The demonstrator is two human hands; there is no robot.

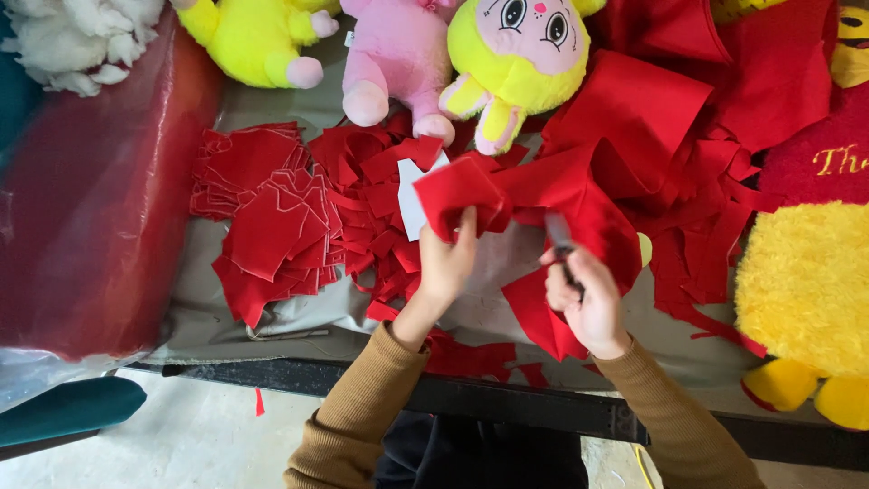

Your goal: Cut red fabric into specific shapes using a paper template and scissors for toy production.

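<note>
Your left hand (pixel 446 263) pinches the near edge of the folded red felt piece (pixel 507 195), which stretches rightward across the grey table (pixel 272 317) to your right hand (pixel 584 303), closed round dark scissors (pixel 561 244) pointing away from you

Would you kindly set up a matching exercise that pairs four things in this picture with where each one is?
Things:
1. left hand
2. right hand
3. pink plush toy
4. stack of cut red pieces

Places:
A. left part of the table
B. gripping scissors
C. pinching the red fabric
D. far edge, between two yellow toys

Pairs: 1-C, 2-B, 3-D, 4-A
</note>
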